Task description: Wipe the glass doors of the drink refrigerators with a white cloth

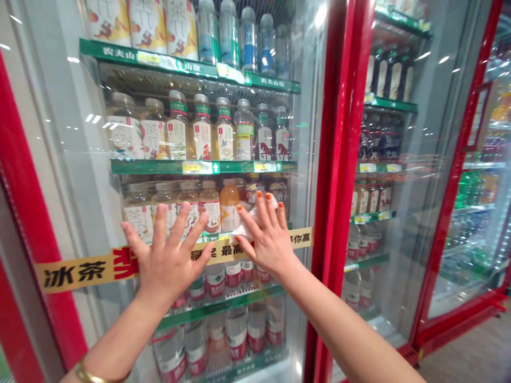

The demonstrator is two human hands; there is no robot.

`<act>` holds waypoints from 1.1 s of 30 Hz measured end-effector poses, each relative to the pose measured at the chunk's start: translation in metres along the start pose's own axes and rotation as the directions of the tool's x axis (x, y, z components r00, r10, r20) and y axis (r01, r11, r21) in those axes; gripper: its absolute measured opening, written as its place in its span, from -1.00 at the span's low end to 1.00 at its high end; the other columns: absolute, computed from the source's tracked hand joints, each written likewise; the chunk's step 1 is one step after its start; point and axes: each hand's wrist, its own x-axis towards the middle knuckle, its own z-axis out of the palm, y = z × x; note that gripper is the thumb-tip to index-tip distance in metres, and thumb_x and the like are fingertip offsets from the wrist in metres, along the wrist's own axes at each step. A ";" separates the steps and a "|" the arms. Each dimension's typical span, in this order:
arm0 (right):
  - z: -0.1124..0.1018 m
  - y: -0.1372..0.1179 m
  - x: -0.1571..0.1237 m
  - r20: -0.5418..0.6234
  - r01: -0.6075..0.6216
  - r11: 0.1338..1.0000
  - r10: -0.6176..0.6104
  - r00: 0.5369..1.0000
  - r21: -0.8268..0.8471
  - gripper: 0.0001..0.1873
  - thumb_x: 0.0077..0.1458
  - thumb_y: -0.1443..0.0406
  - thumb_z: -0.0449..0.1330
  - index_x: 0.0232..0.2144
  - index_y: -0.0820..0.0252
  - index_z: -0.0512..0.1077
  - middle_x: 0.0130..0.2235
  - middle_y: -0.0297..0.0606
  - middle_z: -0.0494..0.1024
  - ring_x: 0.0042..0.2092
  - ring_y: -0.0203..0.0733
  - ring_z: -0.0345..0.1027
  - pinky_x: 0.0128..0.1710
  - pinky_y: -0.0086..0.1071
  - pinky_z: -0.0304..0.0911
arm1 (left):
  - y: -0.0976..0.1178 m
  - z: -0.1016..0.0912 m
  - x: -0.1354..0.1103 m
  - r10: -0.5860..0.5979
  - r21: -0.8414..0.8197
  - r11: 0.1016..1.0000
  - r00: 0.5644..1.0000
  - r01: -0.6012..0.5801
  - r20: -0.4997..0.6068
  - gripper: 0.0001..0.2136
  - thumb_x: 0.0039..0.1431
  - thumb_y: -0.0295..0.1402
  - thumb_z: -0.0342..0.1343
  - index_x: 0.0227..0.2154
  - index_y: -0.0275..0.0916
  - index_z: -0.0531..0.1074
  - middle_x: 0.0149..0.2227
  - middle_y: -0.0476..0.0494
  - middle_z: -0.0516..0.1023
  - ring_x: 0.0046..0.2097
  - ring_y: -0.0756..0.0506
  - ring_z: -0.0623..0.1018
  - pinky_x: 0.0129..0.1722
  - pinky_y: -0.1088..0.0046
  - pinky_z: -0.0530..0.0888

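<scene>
Both my hands rest flat on the glass door [80, 175] of a red-framed drinks fridge. My left hand [170, 255] has its fingers spread and holds nothing, its palm over a yellow banner sticker [75, 272] with dark lettering. My right hand [268, 231], with orange nails, presses a white cloth or tissue [249, 226] against the glass, fingers stretched out over it. Behind the glass stand rows of tea and water bottles [202, 130] on green-edged shelves.
A red door frame post [339, 159] divides this fridge from a second glass-door fridge [399, 186] at the right, also stocked with bottles. Further right, another red-framed door [463, 159] stands at an angle. A floor strip [471, 356] shows at the bottom right.
</scene>
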 end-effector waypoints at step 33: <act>0.015 0.025 -0.029 -0.097 -0.309 0.947 0.317 0.943 0.092 -0.04 0.55 0.02 -0.04 0.63 0.00 -0.59 0.64 -0.12 -0.76 0.68 0.41 -0.63 0.54 0.58 -0.12 | 0.003 0.002 -0.001 0.008 0.059 0.998 1.000 -0.009 0.020 -0.16 0.38 -0.01 0.22 0.59 0.27 -0.07 0.63 -0.02 0.05 0.68 -0.36 -0.13 0.57 -0.39 -0.51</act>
